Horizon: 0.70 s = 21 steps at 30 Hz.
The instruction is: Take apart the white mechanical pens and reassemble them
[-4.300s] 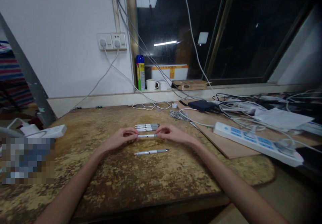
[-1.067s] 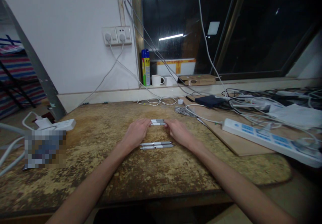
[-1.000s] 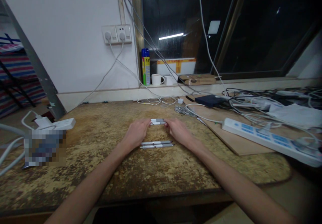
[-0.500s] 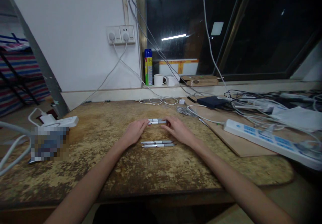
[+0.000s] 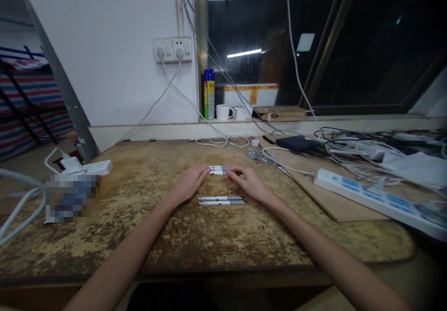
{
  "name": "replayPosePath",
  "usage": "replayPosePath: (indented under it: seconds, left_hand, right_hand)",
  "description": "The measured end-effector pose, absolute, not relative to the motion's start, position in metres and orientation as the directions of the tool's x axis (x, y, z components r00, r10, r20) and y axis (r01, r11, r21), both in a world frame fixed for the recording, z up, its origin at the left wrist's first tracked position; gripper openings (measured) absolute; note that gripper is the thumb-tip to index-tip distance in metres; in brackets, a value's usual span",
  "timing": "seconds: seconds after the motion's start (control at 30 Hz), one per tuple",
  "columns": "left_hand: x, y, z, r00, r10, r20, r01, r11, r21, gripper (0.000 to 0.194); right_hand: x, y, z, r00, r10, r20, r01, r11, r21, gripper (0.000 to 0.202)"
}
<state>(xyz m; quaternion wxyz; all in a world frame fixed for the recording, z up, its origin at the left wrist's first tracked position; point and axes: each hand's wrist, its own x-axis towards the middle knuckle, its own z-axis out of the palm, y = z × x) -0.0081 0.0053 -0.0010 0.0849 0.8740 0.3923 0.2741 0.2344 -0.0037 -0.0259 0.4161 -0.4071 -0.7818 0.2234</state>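
A small group of white and grey pens [image 5: 218, 170] lies side by side on the worn wooden table, held between my two hands. Around their left ends the fingers of my left hand [image 5: 188, 183] are closed. My right hand [image 5: 248, 181] pinches the right ends with thumb and fingers, which hide the tips. Nearer to me, two more pens [image 5: 222, 201] lie parallel and close together on the tabletop, touched by neither hand.
On the right, a white power strip [image 5: 363, 195] rests on a brown board [image 5: 324, 204] beside tangled cables. A smaller power strip [image 5: 98, 167] and a blurred packet [image 5: 71, 199] sit at left. Along the sill stand a spray can [image 5: 209, 94], a mug [image 5: 223, 111] and a cardboard box [image 5: 279, 113].
My right hand's fingers and thumb have closed in on the right ends of the far pens. My left hand stays at their left ends. The whole view has shifted slightly.
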Motion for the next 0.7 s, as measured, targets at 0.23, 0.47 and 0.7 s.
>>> replayPosePath:
  seconds: [0.23, 0.47, 0.7]
  left_hand:
    - [-0.0034, 0.0010, 0.0008, 0.534, 0.743, 0.403, 0.625, -0.668, 0.403, 0.040]
    - [-0.0020, -0.0002, 0.0007, 0.546, 0.737, 0.397, 0.630, -0.674, 0.386, 0.041]
    - [-0.0024, -0.0001, -0.0006, 0.540, 0.741, 0.399, 0.633, -0.670, 0.388, 0.040]
  right_hand:
    - [0.2346, -0.0030, -0.0233, -0.252, 0.813, 0.524, 0.386, 0.581, -0.716, 0.025]
    - [0.2345, -0.0039, -0.0229, -0.289, 0.818, 0.497, 0.375, 0.574, -0.728, 0.024]
    - [0.2348, -0.0001, -0.0260, -0.302, 0.839, 0.452, 0.339, 0.538, -0.772, 0.029]
